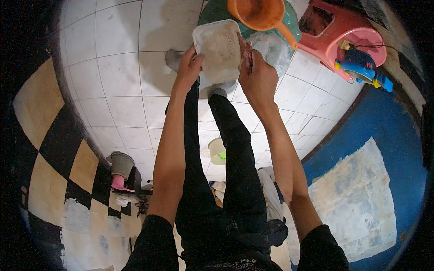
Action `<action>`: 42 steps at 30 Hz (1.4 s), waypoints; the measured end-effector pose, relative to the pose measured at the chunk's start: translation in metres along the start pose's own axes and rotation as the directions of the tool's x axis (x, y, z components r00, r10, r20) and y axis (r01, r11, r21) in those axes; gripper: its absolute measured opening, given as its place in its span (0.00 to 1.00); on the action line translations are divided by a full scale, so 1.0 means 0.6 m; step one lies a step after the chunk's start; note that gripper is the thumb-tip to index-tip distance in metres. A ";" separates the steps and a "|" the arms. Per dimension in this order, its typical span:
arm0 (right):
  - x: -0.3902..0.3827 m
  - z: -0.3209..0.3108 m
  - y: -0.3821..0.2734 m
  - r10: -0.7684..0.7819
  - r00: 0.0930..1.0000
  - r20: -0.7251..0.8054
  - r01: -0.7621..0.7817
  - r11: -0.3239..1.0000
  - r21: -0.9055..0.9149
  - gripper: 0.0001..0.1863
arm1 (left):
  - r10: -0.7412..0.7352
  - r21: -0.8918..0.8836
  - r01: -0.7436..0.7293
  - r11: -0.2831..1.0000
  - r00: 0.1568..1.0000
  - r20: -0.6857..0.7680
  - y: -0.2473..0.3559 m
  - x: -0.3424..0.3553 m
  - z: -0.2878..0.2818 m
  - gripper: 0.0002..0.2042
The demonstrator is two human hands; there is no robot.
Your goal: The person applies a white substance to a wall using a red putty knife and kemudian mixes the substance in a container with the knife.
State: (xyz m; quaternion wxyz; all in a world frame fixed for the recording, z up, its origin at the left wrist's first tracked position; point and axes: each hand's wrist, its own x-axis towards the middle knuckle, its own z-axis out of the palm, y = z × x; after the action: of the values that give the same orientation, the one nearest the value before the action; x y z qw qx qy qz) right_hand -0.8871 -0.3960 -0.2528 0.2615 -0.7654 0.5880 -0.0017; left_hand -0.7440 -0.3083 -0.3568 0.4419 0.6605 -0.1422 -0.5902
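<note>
White plastic, squarish tub — held up at top centre, above the tiled floor, open side facing the camera, pale powdery residue or smears on its inside. Left hand clamped on the tub's left edge, thumb over the rim, other fingers mostly hidden. Right hand curled at the tub's right edge; reddish, white-streaked patch at its fingertip end, cannot tell if smeared fingers or a separate piece, so cannot tell what that hand is closed on. Both forearms bare, stretched forward, black short sleeves.

Beyond the tub: green round surface with an orange long-handled dipper or pan on it, handle pointing down and right. Clear plastic bag just beside the right hand. Upper right — pink plastic stool, apparently on its side, with a blue-and-yellow object near its seat, kind unclear. Lower down, cream pail with a bright green bit, seen between the black trouser legs. Left side: grey bucket near a pink-handled item, black-and-cream checkered wall. Right side: blue surface with a whitish patch
</note>
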 end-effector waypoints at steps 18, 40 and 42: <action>-0.062 -0.206 -0.202 -0.320 0.947 0.021 0.321 0.944 -0.075 0.09 | 0.209 -0.318 -0.234 0.919 0.972 -0.110 0.164 -0.154 -0.003 0.29; -0.271 -0.596 -0.329 -0.285 0.938 -0.199 0.314 0.940 0.130 0.08 | 0.456 -0.455 -0.393 0.799 0.889 0.033 0.494 -0.498 0.082 0.28; -0.295 -0.623 -0.330 -0.271 0.939 -0.212 0.300 0.947 0.120 0.09 | 0.480 -0.496 -0.390 0.776 0.875 0.063 0.508 -0.516 0.093 0.27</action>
State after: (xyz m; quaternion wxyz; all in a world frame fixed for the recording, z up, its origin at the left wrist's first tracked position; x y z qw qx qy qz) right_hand -0.8795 -0.3514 0.2033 0.2571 -0.8170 0.4914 -0.1579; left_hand -0.7742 -0.2852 0.0795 0.6973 0.4247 -0.1853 -0.5468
